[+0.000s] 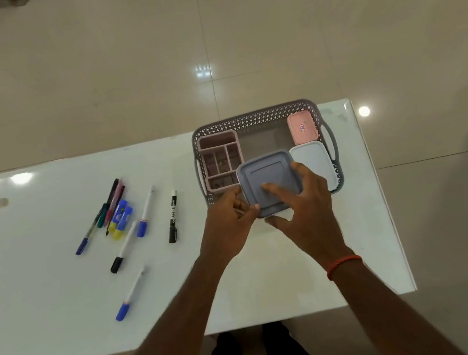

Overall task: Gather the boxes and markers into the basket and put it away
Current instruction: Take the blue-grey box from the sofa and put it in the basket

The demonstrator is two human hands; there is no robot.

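Both hands, left [226, 214] and right [300, 197], have their grip closed on one grey square box [267, 176], held flat over the near rim of the basket [250, 118]. Three more boxes sit inside it: a pink divided tray [220, 161], a small pink box [301, 127] and a white box [314, 163] that is partly hidden. On the table [60, 301] left of the basket, four loose markers [172, 216] lie with their caps nearest the person and their far ends leaning toward the basket. The heap of pens [113, 211] beyond them is too tangled to count.

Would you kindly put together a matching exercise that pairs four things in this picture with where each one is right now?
Things
1. grey box
2. pink lidded box
3. pink divided organiser
4. black marker

Places
A. left side of the basket
B. on the table, outside the basket
C. held by the left hand and right hand
D. far right corner of the basket

Pairs: 1-C, 2-D, 3-A, 4-B
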